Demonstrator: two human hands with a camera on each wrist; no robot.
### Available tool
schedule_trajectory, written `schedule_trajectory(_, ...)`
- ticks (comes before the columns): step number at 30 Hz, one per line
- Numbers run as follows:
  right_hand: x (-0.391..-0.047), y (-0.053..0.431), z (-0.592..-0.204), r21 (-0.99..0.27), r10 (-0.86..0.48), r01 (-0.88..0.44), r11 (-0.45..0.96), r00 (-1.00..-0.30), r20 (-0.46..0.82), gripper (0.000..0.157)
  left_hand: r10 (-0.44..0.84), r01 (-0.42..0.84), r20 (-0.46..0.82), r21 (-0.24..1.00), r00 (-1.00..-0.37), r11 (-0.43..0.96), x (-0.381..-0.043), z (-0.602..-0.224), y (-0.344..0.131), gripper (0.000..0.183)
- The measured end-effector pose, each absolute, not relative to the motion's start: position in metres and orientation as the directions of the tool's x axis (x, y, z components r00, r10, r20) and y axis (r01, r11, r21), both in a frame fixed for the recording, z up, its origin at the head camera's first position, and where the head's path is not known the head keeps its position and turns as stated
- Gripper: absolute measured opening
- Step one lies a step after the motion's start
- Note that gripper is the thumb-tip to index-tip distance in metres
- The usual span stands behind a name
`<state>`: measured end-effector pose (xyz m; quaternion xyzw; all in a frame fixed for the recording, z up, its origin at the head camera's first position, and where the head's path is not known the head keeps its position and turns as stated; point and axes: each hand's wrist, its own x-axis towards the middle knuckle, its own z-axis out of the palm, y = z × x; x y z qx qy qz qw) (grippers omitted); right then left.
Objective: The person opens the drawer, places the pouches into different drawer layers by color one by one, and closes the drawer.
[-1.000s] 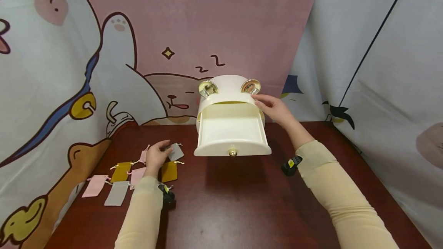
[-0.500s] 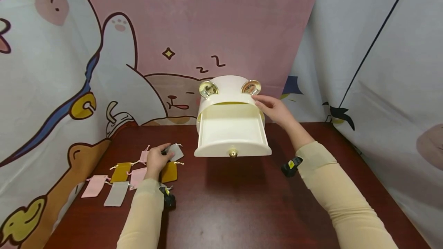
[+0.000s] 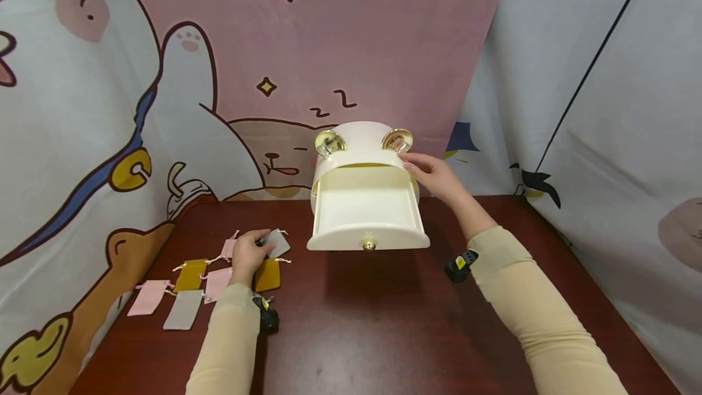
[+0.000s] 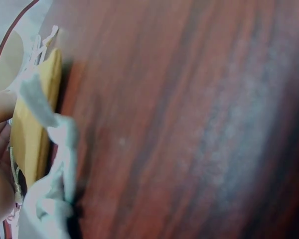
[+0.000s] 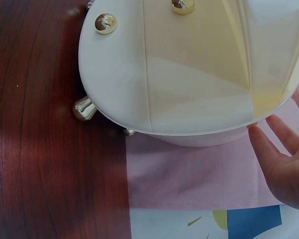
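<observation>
My left hand (image 3: 249, 258) is over the far end of a group of small drawstring pouches. Its thumb and fingertips pinch the near edge of a grey pouch (image 3: 278, 245). Beside the palm lies a mustard pouch (image 3: 268, 275), also seen in the left wrist view next to the fingers. A cream drawer box (image 3: 364, 139) with two round gold ears stands at the back, its upper drawer (image 3: 364, 206) pulled out. My right hand (image 3: 436, 177) touches the box's upper right rim, fingers fairly straight; in the right wrist view the thumb (image 5: 263, 144) meets the edge.
More pouches lie to the left: pink (image 3: 150, 297), grey (image 3: 183, 309), mustard (image 3: 191, 275) and pink (image 3: 218, 284). A whitish drawstring (image 4: 64, 149) shows close to the left wrist camera. Behind the dark red table (image 3: 351, 346) hangs a printed cloth (image 3: 384, 35).
My left hand has shifted slightly right onto the grey pouch, and its fingers have closed on the edge. The right hand and the box stay where they were.
</observation>
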<state>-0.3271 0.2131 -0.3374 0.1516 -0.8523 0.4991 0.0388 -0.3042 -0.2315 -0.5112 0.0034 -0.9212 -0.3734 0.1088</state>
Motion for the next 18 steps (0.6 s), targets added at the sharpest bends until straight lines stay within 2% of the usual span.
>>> schedule_trajectory(18,-0.3279,0.2142,-0.3393,-0.832,-0.212,-0.296,0.468,-0.952,0.219,0.047,-0.204,0.036,0.242,0.723,-0.949,0.69,-0.3002,-0.5113,-0.2267,0.024)
